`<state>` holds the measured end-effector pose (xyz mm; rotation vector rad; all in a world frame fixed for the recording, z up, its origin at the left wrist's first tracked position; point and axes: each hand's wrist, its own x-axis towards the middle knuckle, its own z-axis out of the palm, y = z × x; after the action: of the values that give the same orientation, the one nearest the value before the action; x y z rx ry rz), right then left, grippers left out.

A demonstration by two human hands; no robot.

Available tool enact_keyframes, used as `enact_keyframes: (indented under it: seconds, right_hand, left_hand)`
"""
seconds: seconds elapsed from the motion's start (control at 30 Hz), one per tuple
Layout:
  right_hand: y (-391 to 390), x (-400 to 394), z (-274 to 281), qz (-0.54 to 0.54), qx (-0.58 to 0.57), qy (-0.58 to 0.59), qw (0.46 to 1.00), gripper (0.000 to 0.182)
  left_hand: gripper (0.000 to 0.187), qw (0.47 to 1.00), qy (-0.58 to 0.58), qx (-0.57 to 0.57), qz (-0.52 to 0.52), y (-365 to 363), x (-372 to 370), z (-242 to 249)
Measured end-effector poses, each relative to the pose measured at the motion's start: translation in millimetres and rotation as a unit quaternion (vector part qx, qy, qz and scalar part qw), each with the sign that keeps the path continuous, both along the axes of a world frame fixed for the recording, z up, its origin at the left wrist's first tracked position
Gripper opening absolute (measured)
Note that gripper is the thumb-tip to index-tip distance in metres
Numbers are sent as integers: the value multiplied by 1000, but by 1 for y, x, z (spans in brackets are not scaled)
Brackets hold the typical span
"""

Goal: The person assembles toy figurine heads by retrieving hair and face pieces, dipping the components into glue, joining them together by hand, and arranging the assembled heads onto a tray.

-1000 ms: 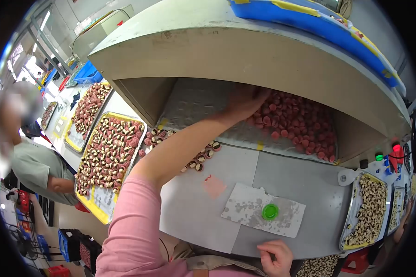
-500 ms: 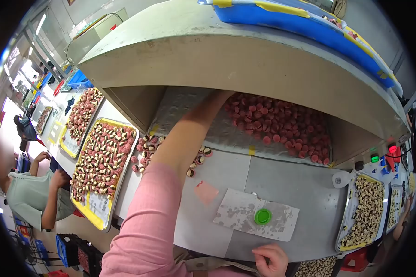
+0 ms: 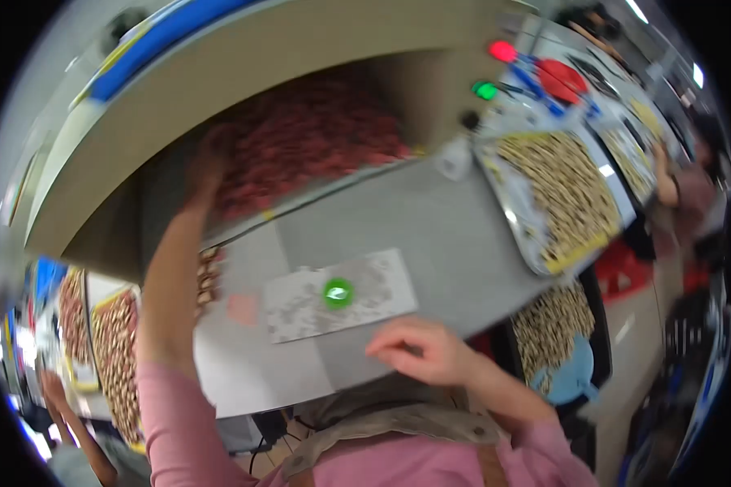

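Observation:
My left hand (image 3: 213, 154) is inside a beige, open-fronted box (image 3: 300, 40), at the left edge of a heap of small pink cup-shaped pieces (image 3: 316, 134). It is smeared by motion, so its fingers and anything in them cannot be made out. Above the table's near edge, my right hand (image 3: 420, 349) has its fingers curled in a loose pinch; what they hold, if anything, is hidden. Just beyond it lies a white board with grey patches (image 3: 385, 284), bearing a round green piece (image 3: 338, 293). A flat pink scrap (image 3: 241, 309) rests left of the board.
Right of the box stands a tray (image 3: 532, 252) of cream-and-dark pieces, with a black bin (image 3: 599, 325) and light blue scoop (image 3: 572, 373) below. Pink-and-cream pieces fill a tray (image 3: 115, 357) at left. Other people are at both sides, one showing a hand (image 3: 53, 390).
The view has swung to the right, showing more of the right-hand tray and the bin. My left hand, hidden behind the box front before, now shows beside the pink heap.

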<state>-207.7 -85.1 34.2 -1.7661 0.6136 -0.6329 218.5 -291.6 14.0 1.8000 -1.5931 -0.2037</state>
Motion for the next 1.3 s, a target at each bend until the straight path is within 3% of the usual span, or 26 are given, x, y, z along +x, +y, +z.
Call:
enact_keyframes:
  seconds: [0.03, 0.1, 0.2, 0.27, 0.4, 0.47, 0.6, 0.7, 0.87, 0.93, 1.0, 1.07, 1.13, 1.3]
  right_hand:
    - [-9, -11, 5, -2, -27, -3, 1000, 17]
    - [-24, -42, 30, -105, -133, 60, 984, 17]
    - [-62, -87, 46, -291, -228, 148, 917, 19]
    - [-105, -118, 38, -343, -295, 212, 866, 16]
    - [-158, -134, 23, -302, -344, 242, 856, 18]
    - [-175, -130, 9, -277, -346, 279, 852, 19]
    - [-200, -136, -4, -240, -390, 329, 826, 19]
    - [-184, -130, 14, -309, -338, 289, 841, 20]
    - [-97, -82, 37, -204, -199, 205, 936, 22]
    - [-72, -67, 30, -152, -172, 208, 951, 21]
    - [-57, -55, 16, -107, -160, 214, 958, 18]
    - [-57, -53, 2, -121, -195, 182, 956, 14]
    - [-62, -54, 1, -121, -216, 176, 953, 13]
    - [-72, -55, 15, -110, -149, 225, 957, 17]
  left_hand:
    - [37, 995, -73, -56, 30, -6, 17, -12]
    - [33, 988, -117, -101, 16, 0, 30, -9]
    - [33, 993, -23, -113, 22, 21, 12, 3]
    - [35, 993, -13, -110, 50, 26, 9, 8]
    - [36, 982, 79, -154, 75, 35, 11, 8]
    - [39, 962, 251, -95, 40, 65, -4, 25]
    - [43, 880, 474, -34, -25, 137, -40, 46]
    - [43, 774, 632, 29, -11, 195, -72, 65]
    - [38, 796, 602, 55, -35, 272, -132, 69]
    - [36, 800, 593, 96, -8, 290, -154, 58]
    - [35, 776, 619, 111, -53, 302, -172, 41]
    - [32, 771, 625, 109, -62, 305, -191, 32]
    - [35, 735, 669, 84, -76, 306, -204, 21]
    - [38, 633, 767, 59, -84, 304, -216, 13]
